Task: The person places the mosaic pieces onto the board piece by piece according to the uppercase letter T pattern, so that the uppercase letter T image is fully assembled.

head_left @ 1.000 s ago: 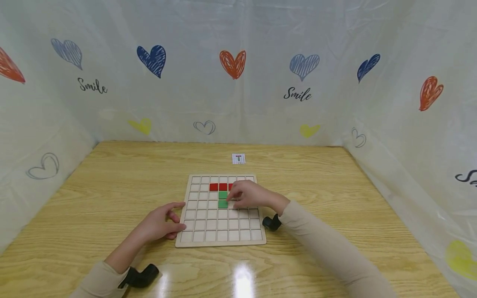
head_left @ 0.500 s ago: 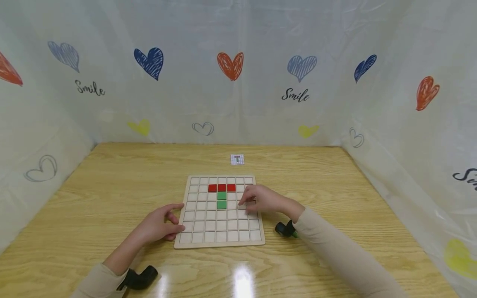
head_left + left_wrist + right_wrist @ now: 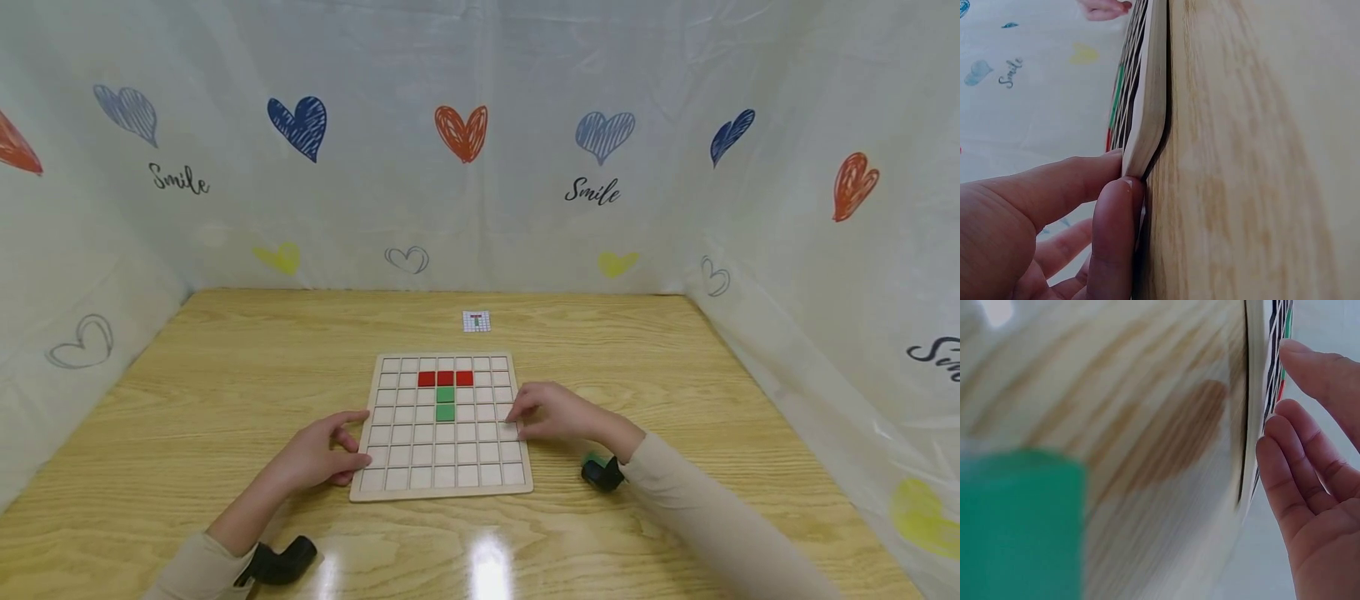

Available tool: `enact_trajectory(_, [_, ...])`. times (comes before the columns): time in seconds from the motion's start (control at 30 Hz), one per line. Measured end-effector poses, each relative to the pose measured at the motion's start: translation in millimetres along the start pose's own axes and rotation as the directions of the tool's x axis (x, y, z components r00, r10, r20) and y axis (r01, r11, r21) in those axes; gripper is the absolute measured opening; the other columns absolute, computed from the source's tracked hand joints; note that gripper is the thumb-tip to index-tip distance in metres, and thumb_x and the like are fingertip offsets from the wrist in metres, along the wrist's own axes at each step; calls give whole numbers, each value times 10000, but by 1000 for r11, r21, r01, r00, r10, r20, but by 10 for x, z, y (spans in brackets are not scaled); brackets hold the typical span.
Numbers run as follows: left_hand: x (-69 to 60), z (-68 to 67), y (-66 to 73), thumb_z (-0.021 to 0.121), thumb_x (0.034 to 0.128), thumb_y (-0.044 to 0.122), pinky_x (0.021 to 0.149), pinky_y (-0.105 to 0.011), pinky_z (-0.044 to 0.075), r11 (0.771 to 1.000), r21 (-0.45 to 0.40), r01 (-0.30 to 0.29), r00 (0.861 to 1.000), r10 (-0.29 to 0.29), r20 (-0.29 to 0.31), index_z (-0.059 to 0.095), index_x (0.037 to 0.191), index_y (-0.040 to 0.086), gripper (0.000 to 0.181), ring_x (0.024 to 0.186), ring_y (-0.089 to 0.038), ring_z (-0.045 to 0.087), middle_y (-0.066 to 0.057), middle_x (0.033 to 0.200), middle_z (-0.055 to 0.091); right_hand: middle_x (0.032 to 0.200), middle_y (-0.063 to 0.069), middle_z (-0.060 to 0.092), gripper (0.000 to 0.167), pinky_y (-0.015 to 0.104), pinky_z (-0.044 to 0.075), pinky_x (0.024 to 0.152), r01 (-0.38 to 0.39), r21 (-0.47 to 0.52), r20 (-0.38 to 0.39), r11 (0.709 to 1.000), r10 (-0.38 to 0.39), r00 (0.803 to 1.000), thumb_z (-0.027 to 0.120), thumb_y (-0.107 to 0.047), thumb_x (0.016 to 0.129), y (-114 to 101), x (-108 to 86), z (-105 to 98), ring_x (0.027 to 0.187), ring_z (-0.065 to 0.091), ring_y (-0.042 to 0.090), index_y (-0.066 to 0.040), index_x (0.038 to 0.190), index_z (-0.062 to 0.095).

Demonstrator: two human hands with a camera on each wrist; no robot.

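A wooden grid board (image 3: 442, 494) lies on the table. In its cells sit several tiles, among them a red tile (image 3: 464, 378) in a row of red and a green tile (image 3: 446, 412) in a column below. My left hand (image 3: 318, 450) holds the board's left edge; in the left wrist view its thumb lies on top and a finger against the side. My right hand (image 3: 555, 412) is over the right edge, fingers loosely bent. In the right wrist view the thumb stands apart from the fingers, with nothing seen between them.
A small printed card (image 3: 476, 321) with a T-shaped pattern lies behind the board. A blurred green piece (image 3: 1019, 525) is close to the right wrist camera. A curtain (image 3: 405, 192) with hearts stands behind the table (image 3: 262, 350).
My right hand has moved right and towards me, from beside the green tiles to the board's right edge, uncovering the third red tile. My left hand has stayed at the left edge.
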State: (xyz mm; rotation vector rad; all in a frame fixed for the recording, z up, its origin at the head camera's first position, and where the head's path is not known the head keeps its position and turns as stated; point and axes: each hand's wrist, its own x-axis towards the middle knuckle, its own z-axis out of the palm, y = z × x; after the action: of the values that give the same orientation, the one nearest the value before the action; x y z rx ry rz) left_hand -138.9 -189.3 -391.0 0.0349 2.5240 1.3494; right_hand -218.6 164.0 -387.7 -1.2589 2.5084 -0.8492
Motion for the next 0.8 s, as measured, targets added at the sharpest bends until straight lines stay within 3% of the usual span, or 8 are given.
enact_trajectory(0.27, [1, -2, -1, 756, 769, 68, 512, -291, 526, 1000, 0, 2, 1000, -2, 5, 430, 1354, -12, 674, 566, -150, 555, -87, 842, 519, 935, -66, 581, 147, 286, 469, 808, -29, -20, 2, 999, 29, 1000, 729, -122, 814, 30, -181, -31, 879, 532, 96, -112, 961, 721])
enact_trajectory(0.8, [-17, -12, 13, 753, 776, 74, 509, -292, 523, 1000, 2, -9, 1000, 9, 15, 418, 1358, -25, 679, 568, -153, 548, -89, 846, 520, 950, -54, 583, 168, 286, 486, 773, 21, -36, 9, 999, -21, 1000, 738, -136, 807, 142, -512, -129, 866, 544, 92, -103, 968, 705])
